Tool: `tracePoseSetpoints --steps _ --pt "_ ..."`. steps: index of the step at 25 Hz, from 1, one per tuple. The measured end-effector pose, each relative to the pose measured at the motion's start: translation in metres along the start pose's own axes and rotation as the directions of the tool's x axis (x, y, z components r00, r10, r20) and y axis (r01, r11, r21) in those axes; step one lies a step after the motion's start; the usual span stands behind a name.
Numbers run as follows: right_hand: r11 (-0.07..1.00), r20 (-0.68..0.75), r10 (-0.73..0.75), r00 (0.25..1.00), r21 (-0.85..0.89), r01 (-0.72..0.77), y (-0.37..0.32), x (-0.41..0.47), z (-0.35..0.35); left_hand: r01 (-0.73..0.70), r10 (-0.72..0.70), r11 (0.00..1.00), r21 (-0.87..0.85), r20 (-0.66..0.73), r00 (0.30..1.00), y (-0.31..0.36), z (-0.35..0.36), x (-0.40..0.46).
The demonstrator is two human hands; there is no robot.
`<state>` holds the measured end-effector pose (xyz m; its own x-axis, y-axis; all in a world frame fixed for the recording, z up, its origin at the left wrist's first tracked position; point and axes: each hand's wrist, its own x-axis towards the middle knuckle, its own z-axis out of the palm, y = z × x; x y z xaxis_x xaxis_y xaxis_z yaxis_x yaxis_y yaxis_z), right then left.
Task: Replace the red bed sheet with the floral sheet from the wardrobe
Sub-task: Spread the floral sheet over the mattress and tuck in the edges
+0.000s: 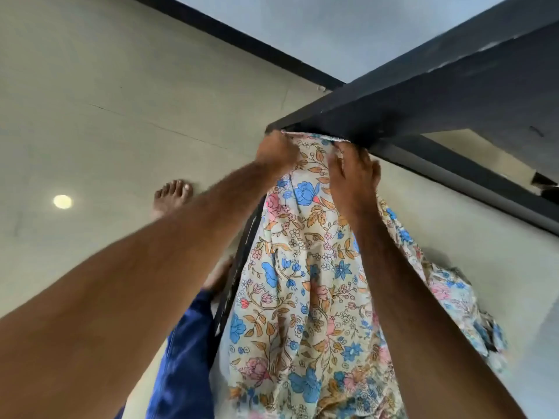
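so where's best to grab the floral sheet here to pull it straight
Probably its top hem at the corner by the dark frame, from the near side: floral sheet hangs from there, left hand already grips that hem, and right hand rests nearby.

No readable text, label, brand, number or sign appeared anywhere in the frame. The floral sheet (305,267), which filled the lower centre, carried only a printed pattern of blue and pink flowers with tan leaves, and no lettering or tag could be made out along its upper hem. The dark frame (423,95) crossing the upper right bore pale scuffs and specks but no characters. The floor (106,101) on the left showed only a thin crack line and a round bright spot. The blue trousers (184,352) at the lower centre had no visible logo or writing.
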<state>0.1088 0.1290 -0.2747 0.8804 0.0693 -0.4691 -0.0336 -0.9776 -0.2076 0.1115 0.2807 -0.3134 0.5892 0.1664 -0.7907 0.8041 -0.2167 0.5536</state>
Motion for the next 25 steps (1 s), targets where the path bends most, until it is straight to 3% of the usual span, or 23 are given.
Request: tracePoseSetpoints --steps 3,5,8,15,18,21,25 --pt "0.983 0.149 0.054 0.987 -0.181 -0.026 0.010 0.013 -0.006 0.110 -0.081 0.954 -0.279 0.115 0.990 0.013 0.013 -0.004" --pt "0.969 0.247 0.034 0.968 -0.246 0.029 0.019 0.018 -0.014 0.152 -0.127 0.939 -0.308 0.100 0.987 0.000 0.030 0.016" --pt "0.978 0.221 -0.068 0.973 -0.177 0.109 0.024 0.016 -0.022 0.157 -0.149 0.954 -0.254 0.052 0.987 -0.012 0.028 0.030" --pt "0.981 0.181 -0.089 0.979 -0.157 0.118 0.021 -0.005 -0.040 -0.010 0.030 0.981 -0.196 0.095 0.995 -0.006 0.004 -0.008" --pt "0.978 0.209 -0.093 0.973 -0.164 0.129 0.017 -0.005 -0.047 0.058 -0.022 0.977 -0.205 0.171 0.985 0.003 0.001 -0.007" --pt "0.985 0.227 -0.079 0.971 -0.133 0.111 0.012 -0.005 -0.052 0.228 -0.133 0.925 -0.305 0.302 0.944 0.008 -0.002 -0.008" --pt "0.987 0.134 -0.127 0.983 0.116 0.111 0.018 -0.022 -0.080 0.224 -0.053 0.896 -0.384 0.409 0.911 -0.001 0.002 -0.008"
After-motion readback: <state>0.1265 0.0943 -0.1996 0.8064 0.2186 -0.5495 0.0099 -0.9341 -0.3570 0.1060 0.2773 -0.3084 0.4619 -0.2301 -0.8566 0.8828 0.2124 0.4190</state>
